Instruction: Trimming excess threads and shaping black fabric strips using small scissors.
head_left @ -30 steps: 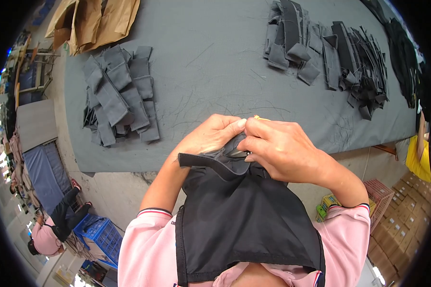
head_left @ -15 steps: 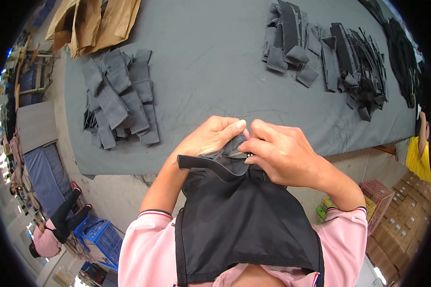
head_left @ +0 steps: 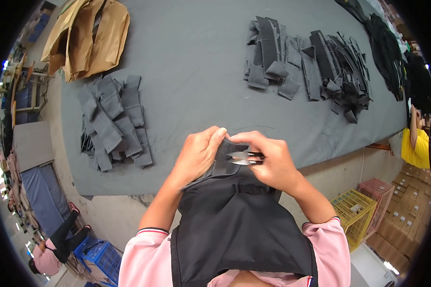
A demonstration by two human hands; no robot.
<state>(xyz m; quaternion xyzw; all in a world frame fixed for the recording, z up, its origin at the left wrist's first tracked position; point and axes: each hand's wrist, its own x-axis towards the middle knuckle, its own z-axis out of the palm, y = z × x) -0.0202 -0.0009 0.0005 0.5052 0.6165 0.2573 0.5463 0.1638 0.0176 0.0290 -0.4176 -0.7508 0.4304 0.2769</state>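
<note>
My left hand (head_left: 196,155) is closed on a dark grey fabric strip (head_left: 221,165), its thumb pressed along the upper end. The strip hangs over the table's near edge, against my black apron (head_left: 244,220). Held in my right hand (head_left: 277,160) are thread snips (head_left: 240,159), their metal blades pointing left across the strip. The right fingertips also reach the strip's top, near my left thumb. Whether the blades touch the cloth I cannot tell.
On the grey-covered table (head_left: 191,71) lie a pile of grey fabric strips (head_left: 112,122) at left and bundled strips (head_left: 316,67) at right. A brown paper bag (head_left: 88,40) stands far left, with dark garments (head_left: 385,52) far right. Crates (head_left: 354,210) stand below.
The snips' blades now show from my right hand, which has shifted from the cloth's top. The strip's loose end no longer sticks out leftward. My view has shifted, so the table appears lower.
</note>
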